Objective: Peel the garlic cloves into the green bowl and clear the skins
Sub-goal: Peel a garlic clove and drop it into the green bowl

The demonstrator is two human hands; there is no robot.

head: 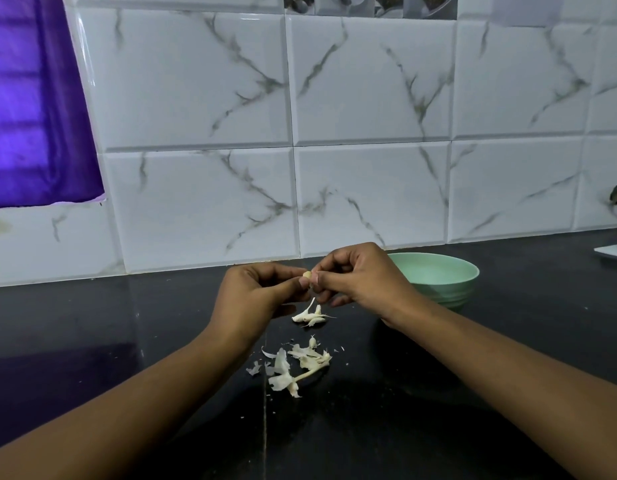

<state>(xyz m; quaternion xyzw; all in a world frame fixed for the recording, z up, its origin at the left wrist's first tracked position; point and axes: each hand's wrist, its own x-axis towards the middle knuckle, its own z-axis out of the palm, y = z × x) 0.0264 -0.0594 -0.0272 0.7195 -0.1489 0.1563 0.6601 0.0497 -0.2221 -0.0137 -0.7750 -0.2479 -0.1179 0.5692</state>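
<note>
Forearms: bare, entering from both bottom corners.
Skins (293, 367): pale papery flakes and a dry stalk, heaped on the counter.
Clove (306, 274): small smooth cream garlic clove, pinched by the fingertips of the left hand (255, 292) and right hand (355, 278), above the counter.
Bowl (452, 289): round matte mint-green bowl, behind the right hand.
Counter (438, 393): glossy black stone.
Wall (369, 81): shiny white grey-veined tiles; purple curtain (33, 116) at left.

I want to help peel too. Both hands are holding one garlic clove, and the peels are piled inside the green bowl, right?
Not quite. The head view shows the peels lying on the black counter, outside the green bowl. The left hand and right hand do hold one garlic clove.
</note>
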